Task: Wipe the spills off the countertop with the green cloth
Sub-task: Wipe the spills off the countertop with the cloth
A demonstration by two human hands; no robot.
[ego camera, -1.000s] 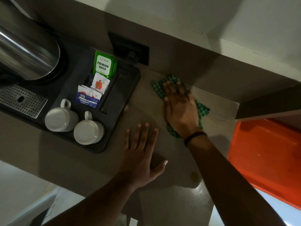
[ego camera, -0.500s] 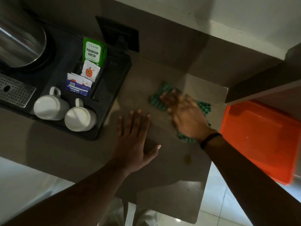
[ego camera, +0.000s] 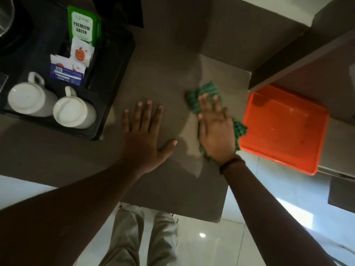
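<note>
The green checked cloth (ego camera: 207, 91) lies on the brown countertop (ego camera: 167, 77), close to its right edge. My right hand (ego camera: 215, 129) presses flat on top of the cloth and covers its middle; cloth shows past the fingertips and at the right of the palm. My left hand (ego camera: 144, 135) rests flat on the bare countertop with fingers spread, a little left of the cloth, holding nothing. No spill is visible on the surface around the cloth.
A black tray (ego camera: 115, 77) at the left holds two upturned white cups (ego camera: 75, 112), tea sachets and a green packet (ego camera: 82, 25). An orange tray (ego camera: 284, 127) sits lower, just past the counter's right edge. The front edge runs below my hands.
My right hand has slid the cloth from the back of the counter toward the front and right edge. My left hand stayed flat in place. The small spot near the front edge no longer shows.
</note>
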